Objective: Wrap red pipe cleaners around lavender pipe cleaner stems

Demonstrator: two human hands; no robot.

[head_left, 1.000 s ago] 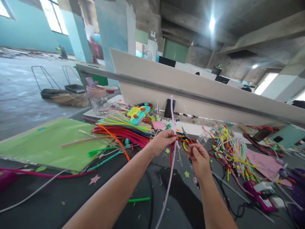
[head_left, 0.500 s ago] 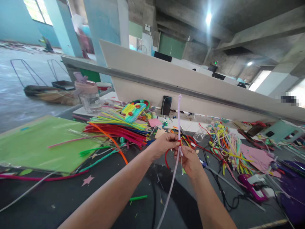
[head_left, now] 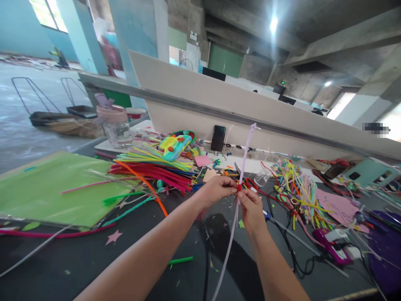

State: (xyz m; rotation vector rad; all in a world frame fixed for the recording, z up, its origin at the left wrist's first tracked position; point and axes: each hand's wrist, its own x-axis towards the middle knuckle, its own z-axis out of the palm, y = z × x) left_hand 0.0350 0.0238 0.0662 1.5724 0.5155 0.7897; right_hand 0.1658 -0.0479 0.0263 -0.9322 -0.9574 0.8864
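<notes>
A lavender pipe cleaner (head_left: 248, 152) stands nearly upright between my hands, leaning right, with a small knob at its top. Its long lower end (head_left: 230, 242) trails down toward the front edge of the view. A red pipe cleaner (head_left: 239, 188) is wrapped around it where my fingertips meet. My left hand (head_left: 219, 190) is closed, pinching at the red wrap from the left. My right hand (head_left: 251, 207) is closed, with thumb and fingers gripping the lavender pipe cleaner just below the wrap. The free end of the red piece is blurred or hidden behind my left hand.
Bundled pipe cleaners (head_left: 156, 171) and a green sheet (head_left: 62, 188) lie to the left. A black phone (head_left: 218, 138) leans at the divider. Scissors (head_left: 249, 182) lie behind my hands. To the right are a tangled pipe-cleaner heap (head_left: 297, 192), cables and a magenta power strip (head_left: 332, 246).
The lavender pipe cleaner's top has tipped to the right. The red strand that hung below my left hand no longer shows clearly there. My hands stay close together.
</notes>
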